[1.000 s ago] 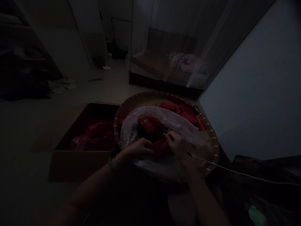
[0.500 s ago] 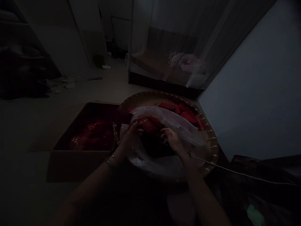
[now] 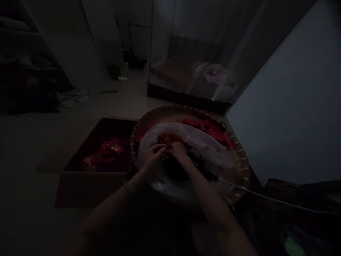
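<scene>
My left hand (image 3: 157, 154), with a bangle and thin bracelet at the wrist, is closed with thumb and fingertips together. Close beside it, my right hand (image 3: 179, 151) has its fingers curled down by several red packets (image 3: 174, 137). What the fingertips of either hand hold is too dark to make out. Both hands are over the mouth of a translucent plastic bag (image 3: 210, 137), whose dark inside hides its contents. The bag lies in a round woven bamboo tray (image 3: 242, 163). More red packets (image 3: 215, 134) lie along its far right side.
Left of the tray stands an open cardboard box (image 3: 90, 188) holding red packets (image 3: 113, 146) with shiny marks. A white cord (image 3: 266, 193) runs off right from the tray. Behind are a netted bed (image 3: 183, 92) and a pale wall (image 3: 287, 106).
My right hand has moved left, up against my left hand. A red shape between my left hand and the box is gone; a packet with a bright mark now shows in the box.
</scene>
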The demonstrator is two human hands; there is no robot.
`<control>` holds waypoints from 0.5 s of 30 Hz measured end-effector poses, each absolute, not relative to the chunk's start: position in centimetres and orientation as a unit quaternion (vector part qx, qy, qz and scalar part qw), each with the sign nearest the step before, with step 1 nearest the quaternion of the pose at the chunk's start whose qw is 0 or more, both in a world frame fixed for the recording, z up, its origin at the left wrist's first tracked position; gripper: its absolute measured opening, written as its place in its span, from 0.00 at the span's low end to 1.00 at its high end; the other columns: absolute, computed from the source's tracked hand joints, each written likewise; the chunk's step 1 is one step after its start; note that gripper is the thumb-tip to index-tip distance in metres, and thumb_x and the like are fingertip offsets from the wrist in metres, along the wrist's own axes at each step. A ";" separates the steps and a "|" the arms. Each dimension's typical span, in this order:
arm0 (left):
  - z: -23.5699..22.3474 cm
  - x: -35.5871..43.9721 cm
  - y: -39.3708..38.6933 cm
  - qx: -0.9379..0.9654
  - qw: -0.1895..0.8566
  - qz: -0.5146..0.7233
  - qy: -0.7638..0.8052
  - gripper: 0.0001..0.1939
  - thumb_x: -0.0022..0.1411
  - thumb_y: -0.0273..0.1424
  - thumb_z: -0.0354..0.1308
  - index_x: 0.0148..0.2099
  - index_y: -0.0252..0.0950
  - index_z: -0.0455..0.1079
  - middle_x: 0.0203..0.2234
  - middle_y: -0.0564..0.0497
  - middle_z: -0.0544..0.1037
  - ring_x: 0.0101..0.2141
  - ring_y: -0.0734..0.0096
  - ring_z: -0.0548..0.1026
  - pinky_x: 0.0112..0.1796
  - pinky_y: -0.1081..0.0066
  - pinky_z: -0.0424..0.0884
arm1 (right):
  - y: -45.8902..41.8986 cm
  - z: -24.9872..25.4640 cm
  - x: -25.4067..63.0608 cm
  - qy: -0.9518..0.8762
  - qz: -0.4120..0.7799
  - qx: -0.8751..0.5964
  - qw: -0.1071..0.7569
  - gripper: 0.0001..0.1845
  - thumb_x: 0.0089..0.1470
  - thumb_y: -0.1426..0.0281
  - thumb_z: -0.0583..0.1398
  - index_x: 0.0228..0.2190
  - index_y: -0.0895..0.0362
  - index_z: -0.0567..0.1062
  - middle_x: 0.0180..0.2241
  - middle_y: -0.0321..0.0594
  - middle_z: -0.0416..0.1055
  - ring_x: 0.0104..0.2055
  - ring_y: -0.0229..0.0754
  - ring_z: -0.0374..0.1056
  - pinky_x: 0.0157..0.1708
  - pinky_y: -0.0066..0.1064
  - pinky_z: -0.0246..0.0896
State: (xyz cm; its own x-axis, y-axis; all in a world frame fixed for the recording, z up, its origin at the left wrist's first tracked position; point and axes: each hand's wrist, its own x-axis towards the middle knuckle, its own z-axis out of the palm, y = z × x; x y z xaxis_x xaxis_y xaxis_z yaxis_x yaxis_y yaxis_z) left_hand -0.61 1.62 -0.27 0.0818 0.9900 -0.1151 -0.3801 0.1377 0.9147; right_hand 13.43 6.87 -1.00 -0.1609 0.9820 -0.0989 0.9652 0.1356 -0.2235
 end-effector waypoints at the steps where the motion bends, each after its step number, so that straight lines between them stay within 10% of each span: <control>1: -0.3 -0.6 1.7 0.369 0.633 0.543 0.410 0.24 0.43 0.42 0.67 0.39 0.31 0.71 0.23 0.52 0.77 0.19 0.78 0.72 0.21 0.78 0.64 | 6.9 -1.1 13.7 -0.755 0.122 -0.643 0.038 0.14 0.56 0.67 0.56 0.39 0.60 0.77 0.40 0.51 0.74 0.43 0.46 0.70 0.38 0.31 0.60; 11: -1.1 -0.6 2.0 0.355 0.587 0.577 0.443 0.23 0.48 0.38 0.64 0.45 0.33 0.68 0.35 0.46 0.77 0.24 0.75 0.74 0.21 0.79 0.67 | 5.8 0.9 15.9 -0.769 0.102 -0.619 0.120 0.12 0.53 0.74 0.55 0.37 0.57 0.77 0.40 0.44 0.76 0.41 0.42 0.70 0.40 0.29 0.60; 15: -1.7 -0.5 2.2 0.335 0.528 0.642 0.444 0.22 0.51 0.37 0.62 0.48 0.36 0.67 0.47 0.46 0.72 0.41 0.67 0.74 0.31 0.76 0.72 | 2.1 2.2 19.0 -0.798 0.034 -0.526 0.293 0.12 0.53 0.75 0.54 0.37 0.57 0.76 0.37 0.43 0.76 0.40 0.43 0.70 0.42 0.34 0.63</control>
